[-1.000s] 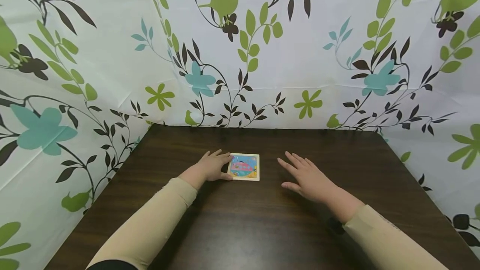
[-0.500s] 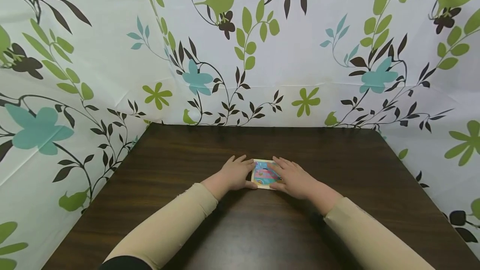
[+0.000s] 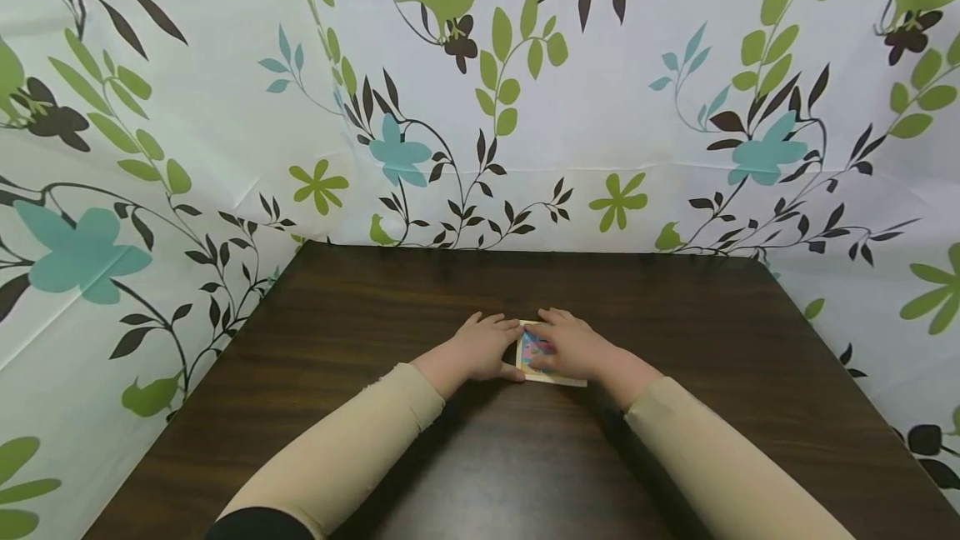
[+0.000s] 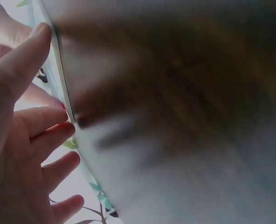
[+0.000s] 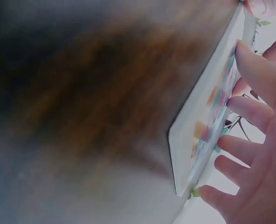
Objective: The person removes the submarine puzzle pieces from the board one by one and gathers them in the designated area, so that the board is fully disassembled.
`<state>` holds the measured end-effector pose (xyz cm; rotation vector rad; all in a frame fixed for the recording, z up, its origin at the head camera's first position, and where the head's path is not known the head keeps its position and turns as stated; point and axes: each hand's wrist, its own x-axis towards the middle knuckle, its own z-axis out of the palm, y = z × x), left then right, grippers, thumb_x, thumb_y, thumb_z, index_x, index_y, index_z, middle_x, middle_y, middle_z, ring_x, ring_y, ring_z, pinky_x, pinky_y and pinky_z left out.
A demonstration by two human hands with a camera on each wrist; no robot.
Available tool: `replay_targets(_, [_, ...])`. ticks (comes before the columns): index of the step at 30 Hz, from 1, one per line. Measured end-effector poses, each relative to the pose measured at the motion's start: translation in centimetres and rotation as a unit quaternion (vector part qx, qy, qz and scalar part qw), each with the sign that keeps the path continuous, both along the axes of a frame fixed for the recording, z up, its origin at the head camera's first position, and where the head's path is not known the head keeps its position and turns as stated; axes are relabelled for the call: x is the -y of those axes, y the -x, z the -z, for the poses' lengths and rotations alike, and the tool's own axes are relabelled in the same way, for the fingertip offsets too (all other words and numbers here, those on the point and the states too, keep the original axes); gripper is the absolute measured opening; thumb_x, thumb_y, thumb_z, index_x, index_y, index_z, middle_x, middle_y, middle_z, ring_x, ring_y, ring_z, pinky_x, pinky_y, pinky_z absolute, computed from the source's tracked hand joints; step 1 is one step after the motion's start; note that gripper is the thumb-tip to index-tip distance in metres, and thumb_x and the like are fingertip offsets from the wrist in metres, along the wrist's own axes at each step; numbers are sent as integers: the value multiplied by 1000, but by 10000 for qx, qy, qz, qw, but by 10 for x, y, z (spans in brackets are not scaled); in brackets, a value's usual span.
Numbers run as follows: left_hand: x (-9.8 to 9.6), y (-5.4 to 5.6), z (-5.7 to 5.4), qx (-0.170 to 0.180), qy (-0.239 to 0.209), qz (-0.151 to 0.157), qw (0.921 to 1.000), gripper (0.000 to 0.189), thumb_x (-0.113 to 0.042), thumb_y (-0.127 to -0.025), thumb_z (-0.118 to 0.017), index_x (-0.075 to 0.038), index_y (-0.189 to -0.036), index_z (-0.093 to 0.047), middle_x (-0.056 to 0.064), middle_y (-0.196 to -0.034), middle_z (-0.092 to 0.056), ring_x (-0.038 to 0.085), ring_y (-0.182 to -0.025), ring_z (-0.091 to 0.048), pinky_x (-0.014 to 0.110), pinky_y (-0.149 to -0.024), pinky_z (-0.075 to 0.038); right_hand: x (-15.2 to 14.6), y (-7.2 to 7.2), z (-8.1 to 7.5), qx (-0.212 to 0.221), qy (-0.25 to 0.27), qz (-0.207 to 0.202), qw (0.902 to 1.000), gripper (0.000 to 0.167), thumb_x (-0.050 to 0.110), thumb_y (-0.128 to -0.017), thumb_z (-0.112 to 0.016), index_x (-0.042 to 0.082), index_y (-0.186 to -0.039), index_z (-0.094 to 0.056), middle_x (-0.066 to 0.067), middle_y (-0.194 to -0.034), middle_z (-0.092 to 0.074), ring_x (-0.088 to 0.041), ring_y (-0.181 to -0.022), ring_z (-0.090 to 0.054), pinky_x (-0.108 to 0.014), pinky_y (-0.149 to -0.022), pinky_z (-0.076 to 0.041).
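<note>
A small square picture puzzle board (image 3: 531, 347) with a pale border lies on the dark table. My left hand (image 3: 483, 348) is at its left side, thumb touching the near corner and fingers near the far corner. My right hand (image 3: 583, 350) covers much of the picture from the right, its thumb and fingertips on the surface. In the right wrist view the pale border (image 5: 183, 140) shows, with colored patches beyond it. The left wrist view catches the board's thin edge (image 4: 60, 65) beside the left thumb (image 4: 33, 49). Most of the picture is hidden.
The brown wood-grain table (image 3: 375, 290) reaches back to a white cloth (image 3: 585, 115) printed with green birds, leaves and blue flowers. The cloth also hangs along the left and right sides.
The puzzle board has slid right and slightly nearer, with the left hand at its side. My right hand has come in from the right and now lies over the picture.
</note>
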<state>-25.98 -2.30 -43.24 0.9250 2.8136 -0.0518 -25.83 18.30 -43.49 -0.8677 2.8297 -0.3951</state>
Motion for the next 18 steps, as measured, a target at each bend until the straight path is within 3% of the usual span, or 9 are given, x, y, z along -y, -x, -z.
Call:
replay_targets(6, [6, 10, 2, 311, -66, -236, 9992, 96, -76, -81, -57, -24, -157, -31, -2, -162, -23, 26, -148, -20, 55, -115, -18, 1, 7, -1, 197, -82, 183, 9996, 71, 46, -90, -71, 15, -149, -47, -25, -155, -30, -47, -142, -23, -70, -104, -26])
replay_targets(11, [9, 15, 3, 395, 17, -288, 9988, 97, -80, -79, -55, -33, -158, -24, -2, -163, -18, 27, -148, -18, 56, -115, -16, 4, 13, -1, 346, 226, 229, 9989, 69, 44, -85, -77, 14, -143, -53, -25, -153, -33, -47, -140, -25, -71, -103, -26])
replay_targets(15, [8, 16, 2, 448, 25, -264, 9986, 98, -81, -78, -55, -34, -158, -23, -1, -163, -19, 28, -148, -18, 56, -115, -15, 7, 18, -4, 290, 316, 259, 9987, 58, 40, -81, -83, 16, -129, -61, -20, -142, -45, -43, -130, -37, -66, -100, -34])
replay_targets(18, [7, 16, 0, 513, -8, -312, 9982, 100, -80, -76, -58, -34, -158, -23, -1, -163, -20, 28, -148, -17, 56, -115, -15, 10, 23, -6, 236, 226, 362, 9988, 48, 36, -80, -84, 17, -121, -65, -13, -123, -52, -35, -115, -45, -58, -94, -41])
